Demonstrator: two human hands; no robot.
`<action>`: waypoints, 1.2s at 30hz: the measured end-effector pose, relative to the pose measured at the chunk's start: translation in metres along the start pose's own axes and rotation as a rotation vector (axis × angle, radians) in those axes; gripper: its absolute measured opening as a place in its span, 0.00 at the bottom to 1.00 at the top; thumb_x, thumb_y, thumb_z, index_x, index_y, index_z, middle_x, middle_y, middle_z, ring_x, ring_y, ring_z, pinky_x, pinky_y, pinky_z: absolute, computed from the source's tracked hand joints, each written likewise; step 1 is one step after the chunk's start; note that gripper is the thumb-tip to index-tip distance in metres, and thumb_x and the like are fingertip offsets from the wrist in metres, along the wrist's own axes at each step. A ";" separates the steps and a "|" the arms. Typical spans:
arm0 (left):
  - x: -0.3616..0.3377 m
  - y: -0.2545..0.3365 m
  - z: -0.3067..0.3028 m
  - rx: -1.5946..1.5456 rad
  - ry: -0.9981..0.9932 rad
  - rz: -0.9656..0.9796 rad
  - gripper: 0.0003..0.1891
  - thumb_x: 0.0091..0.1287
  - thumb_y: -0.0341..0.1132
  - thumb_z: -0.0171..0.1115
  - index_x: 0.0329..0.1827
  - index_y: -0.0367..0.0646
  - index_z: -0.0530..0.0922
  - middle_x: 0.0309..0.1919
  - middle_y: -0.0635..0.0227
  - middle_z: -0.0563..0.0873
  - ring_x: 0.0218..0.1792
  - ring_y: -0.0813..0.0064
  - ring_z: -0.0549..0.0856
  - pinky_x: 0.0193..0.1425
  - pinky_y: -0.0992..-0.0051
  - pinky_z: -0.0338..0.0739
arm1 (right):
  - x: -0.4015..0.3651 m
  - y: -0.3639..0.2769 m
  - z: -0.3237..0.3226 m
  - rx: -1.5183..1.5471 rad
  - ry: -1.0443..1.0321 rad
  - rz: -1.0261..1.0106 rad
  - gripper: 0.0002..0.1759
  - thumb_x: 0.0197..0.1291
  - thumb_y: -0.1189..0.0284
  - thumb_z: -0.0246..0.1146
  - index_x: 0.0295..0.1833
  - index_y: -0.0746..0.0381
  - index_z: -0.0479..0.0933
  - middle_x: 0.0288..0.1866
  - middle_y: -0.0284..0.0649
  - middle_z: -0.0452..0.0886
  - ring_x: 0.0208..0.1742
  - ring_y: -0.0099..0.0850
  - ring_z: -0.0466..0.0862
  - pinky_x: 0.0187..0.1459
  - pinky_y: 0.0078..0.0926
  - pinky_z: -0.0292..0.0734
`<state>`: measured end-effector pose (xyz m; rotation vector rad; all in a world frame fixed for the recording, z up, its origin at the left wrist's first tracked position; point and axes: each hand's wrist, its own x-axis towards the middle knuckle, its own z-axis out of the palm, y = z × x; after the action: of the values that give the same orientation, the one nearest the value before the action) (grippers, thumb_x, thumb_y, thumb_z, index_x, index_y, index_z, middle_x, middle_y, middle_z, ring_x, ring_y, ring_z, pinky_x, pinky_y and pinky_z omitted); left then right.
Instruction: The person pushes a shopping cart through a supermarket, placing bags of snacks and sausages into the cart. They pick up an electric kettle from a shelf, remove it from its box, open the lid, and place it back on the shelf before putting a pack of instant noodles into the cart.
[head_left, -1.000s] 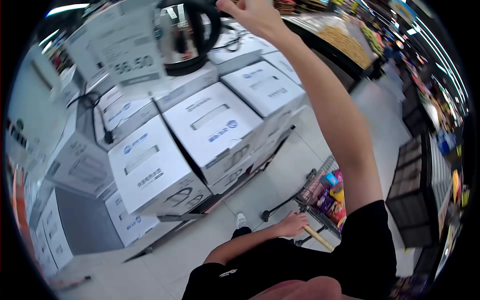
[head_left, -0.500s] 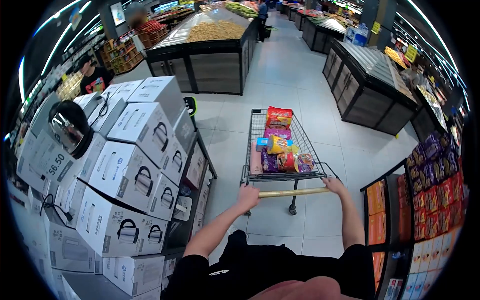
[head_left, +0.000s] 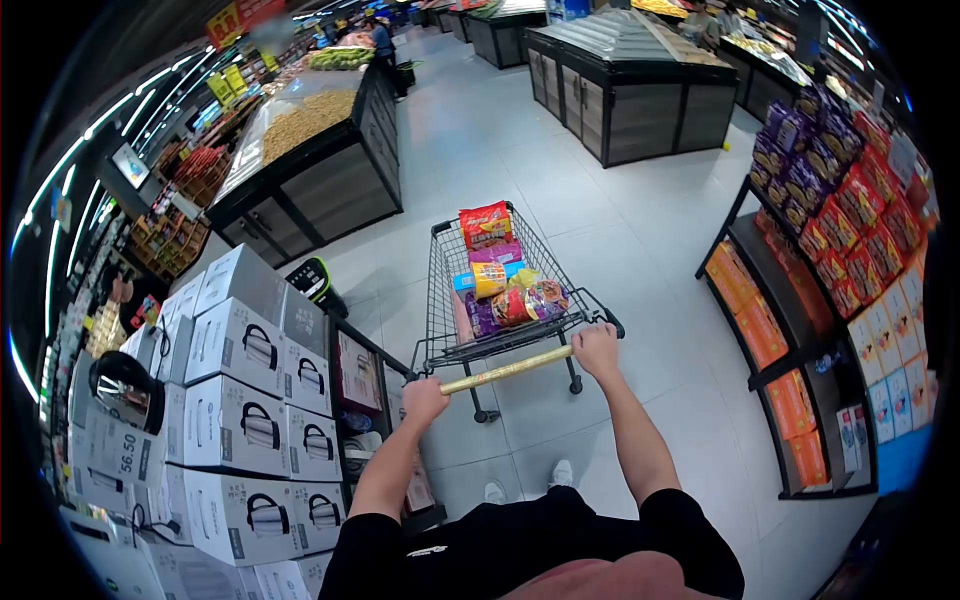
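Both of my hands are wrapped round the gold handle (head_left: pixel 508 371) of a black wire shopping cart (head_left: pixel 436 300). My left hand (head_left: pixel 425 402) grips its left end, and my right hand (head_left: pixel 596 350) its right end. Inside the cart a red packet (head_left: pixel 486 226) stands at the far end. Nearer to me lie a yellow packet (head_left: pixel 488 280), a blue item, purple packets (head_left: pixel 481 318) and a red-and-purple packet (head_left: pixel 513 304). A pink item shows partly at the cart's left side.
Stacked white kettle boxes (head_left: pixel 238 427) stand close on the left, beside a green-and-black basket (head_left: pixel 312 283). Produce stands (head_left: pixel 330 190) (head_left: pixel 640 110) lie ahead on both sides. A snack shelf (head_left: pixel 765 380) is on the right. A person (head_left: pixel 383 45) stands far ahead.
The view has turned, and the cart now points slightly left with its handle tilted. The right-hand shelf shows more fully, and the basket beside the boxes has come into fuller view.
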<state>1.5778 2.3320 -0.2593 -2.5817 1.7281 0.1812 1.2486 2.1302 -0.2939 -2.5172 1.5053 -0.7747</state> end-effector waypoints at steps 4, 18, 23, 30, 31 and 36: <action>-0.013 -0.033 0.008 0.006 0.082 0.095 0.08 0.53 0.43 0.65 0.30 0.51 0.86 0.26 0.63 0.87 0.33 0.58 0.87 0.41 0.60 0.81 | -0.044 -0.034 -0.016 0.003 0.011 0.061 0.19 0.58 0.62 0.58 0.20 0.62 0.81 0.23 0.44 0.82 0.32 0.41 0.81 0.49 0.39 0.68; -0.049 -0.094 0.022 0.005 0.202 0.462 0.06 0.47 0.38 0.66 0.23 0.48 0.82 0.22 0.60 0.85 0.28 0.56 0.84 0.35 0.59 0.76 | -0.176 -0.120 -0.072 -0.153 -0.321 0.414 0.25 0.61 0.54 0.54 0.25 0.62 0.84 0.24 0.47 0.84 0.29 0.45 0.86 0.35 0.44 0.80; -0.058 -0.071 0.021 0.005 0.227 0.510 0.06 0.47 0.38 0.67 0.22 0.48 0.80 0.22 0.61 0.84 0.27 0.57 0.83 0.37 0.60 0.75 | -0.220 -0.105 -0.078 -0.165 -0.174 0.451 0.20 0.59 0.58 0.54 0.25 0.59 0.83 0.22 0.45 0.84 0.25 0.45 0.85 0.31 0.44 0.80; -0.049 -0.015 0.019 -0.061 0.286 0.609 0.06 0.48 0.36 0.68 0.22 0.47 0.80 0.22 0.63 0.83 0.27 0.59 0.82 0.38 0.61 0.74 | -0.233 -0.067 -0.097 -0.200 -0.021 0.497 0.14 0.55 0.62 0.57 0.24 0.58 0.80 0.22 0.44 0.83 0.25 0.45 0.83 0.32 0.43 0.79; -0.044 -0.007 0.020 -0.060 0.296 0.600 0.06 0.48 0.36 0.68 0.22 0.47 0.79 0.22 0.63 0.83 0.27 0.59 0.82 0.38 0.61 0.73 | -0.231 -0.061 -0.099 -0.196 -0.018 0.505 0.14 0.55 0.62 0.57 0.24 0.58 0.80 0.22 0.44 0.83 0.25 0.45 0.83 0.32 0.43 0.79; -0.021 0.040 0.019 -0.059 0.318 0.630 0.06 0.48 0.36 0.68 0.21 0.47 0.79 0.21 0.64 0.83 0.27 0.59 0.82 0.38 0.61 0.73 | -0.217 -0.019 -0.111 -0.215 -0.020 0.534 0.13 0.55 0.63 0.57 0.25 0.58 0.80 0.23 0.44 0.83 0.25 0.43 0.84 0.33 0.42 0.78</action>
<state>1.5315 2.3378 -0.2740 -2.0918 2.6373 -0.1836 1.1289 2.3419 -0.2710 -2.0647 2.2107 -0.5215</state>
